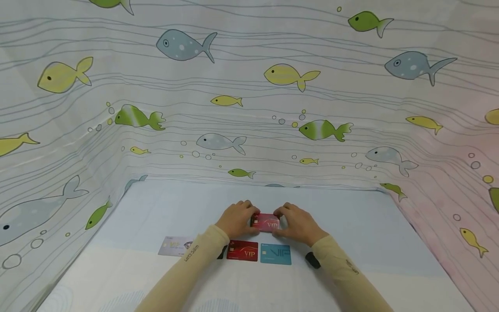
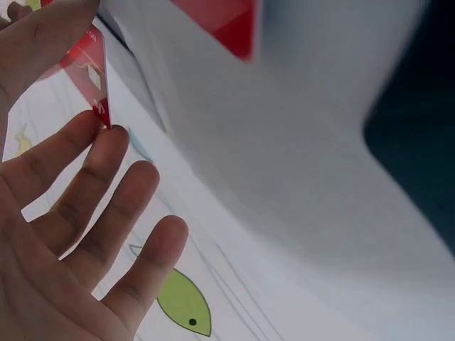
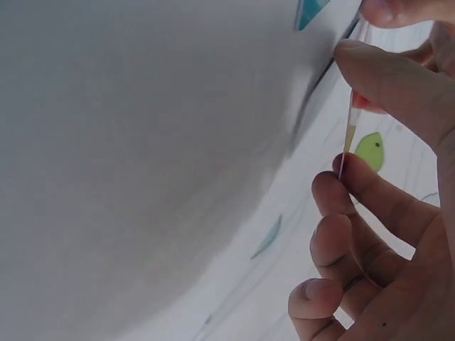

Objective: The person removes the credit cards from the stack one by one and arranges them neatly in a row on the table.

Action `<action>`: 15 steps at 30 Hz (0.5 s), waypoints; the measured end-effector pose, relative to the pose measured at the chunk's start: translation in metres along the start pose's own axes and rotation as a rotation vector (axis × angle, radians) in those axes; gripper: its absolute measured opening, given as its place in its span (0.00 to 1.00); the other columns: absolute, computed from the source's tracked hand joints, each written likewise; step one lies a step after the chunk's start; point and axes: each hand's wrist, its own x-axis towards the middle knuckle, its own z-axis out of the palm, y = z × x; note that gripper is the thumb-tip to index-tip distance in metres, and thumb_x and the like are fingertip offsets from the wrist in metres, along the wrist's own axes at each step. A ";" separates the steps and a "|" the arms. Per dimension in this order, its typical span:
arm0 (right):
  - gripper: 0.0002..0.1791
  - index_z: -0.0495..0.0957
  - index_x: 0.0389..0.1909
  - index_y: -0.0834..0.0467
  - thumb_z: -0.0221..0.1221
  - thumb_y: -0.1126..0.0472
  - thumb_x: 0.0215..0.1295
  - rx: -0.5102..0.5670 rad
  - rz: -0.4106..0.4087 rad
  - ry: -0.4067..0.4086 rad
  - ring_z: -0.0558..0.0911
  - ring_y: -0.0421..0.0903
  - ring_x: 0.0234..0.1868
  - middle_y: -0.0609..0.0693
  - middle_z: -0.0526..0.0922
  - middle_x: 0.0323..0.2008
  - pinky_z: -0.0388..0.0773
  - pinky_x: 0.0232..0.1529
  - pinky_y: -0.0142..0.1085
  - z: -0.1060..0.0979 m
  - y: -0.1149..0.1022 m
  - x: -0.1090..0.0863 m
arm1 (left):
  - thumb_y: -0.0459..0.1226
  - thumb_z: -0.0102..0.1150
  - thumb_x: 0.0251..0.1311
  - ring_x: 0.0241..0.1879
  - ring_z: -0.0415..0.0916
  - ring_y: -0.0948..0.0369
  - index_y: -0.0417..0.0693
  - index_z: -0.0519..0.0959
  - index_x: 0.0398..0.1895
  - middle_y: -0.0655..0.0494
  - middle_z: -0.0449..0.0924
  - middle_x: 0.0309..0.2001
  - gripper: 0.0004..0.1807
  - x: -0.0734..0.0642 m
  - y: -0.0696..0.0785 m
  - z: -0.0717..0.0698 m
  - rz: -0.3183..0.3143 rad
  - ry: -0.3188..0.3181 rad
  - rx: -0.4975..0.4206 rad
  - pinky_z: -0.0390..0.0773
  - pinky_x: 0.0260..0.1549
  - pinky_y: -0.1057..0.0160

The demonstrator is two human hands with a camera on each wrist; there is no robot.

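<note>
Above the table, both hands hold a red VIP card (image 1: 266, 222) between them. My left hand (image 1: 238, 219) pinches its left side, thumb on the near edge and fingertips on the far one. At the right side, my right hand (image 1: 299, 224) grips the card in the same way. The left wrist view shows the card (image 2: 91, 71) between the thumb and fingertips, the lower fingers spread. Seen nearly edge-on in the right wrist view, the card (image 3: 348, 135) sits between thumb and fingertips.
Nearer on the white table (image 1: 351, 216) lie a silver VIP card (image 1: 173, 245), another red VIP card (image 1: 242, 250) and a teal card (image 1: 276, 254) in a row. A dark item (image 1: 221, 253) is partly hidden by the left sleeve. Fish-patterned cloth walls (image 1: 257, 151) enclose the table.
</note>
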 end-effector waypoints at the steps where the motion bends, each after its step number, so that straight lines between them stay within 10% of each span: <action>1: 0.30 0.82 0.53 0.50 0.77 0.43 0.50 -0.003 -0.003 0.004 0.78 0.41 0.46 0.42 0.79 0.44 0.80 0.54 0.44 -0.001 0.000 -0.002 | 0.54 0.75 0.53 0.46 0.74 0.59 0.52 0.82 0.58 0.57 0.78 0.49 0.31 0.000 0.001 0.000 0.007 0.002 -0.004 0.79 0.50 0.58; 15: 0.31 0.83 0.56 0.48 0.77 0.43 0.51 -0.029 -0.070 0.057 0.80 0.41 0.48 0.43 0.79 0.48 0.82 0.52 0.42 -0.026 0.003 -0.035 | 0.58 0.70 0.57 0.45 0.74 0.61 0.54 0.82 0.58 0.59 0.78 0.47 0.29 -0.010 0.023 -0.014 0.131 0.064 0.010 0.79 0.45 0.61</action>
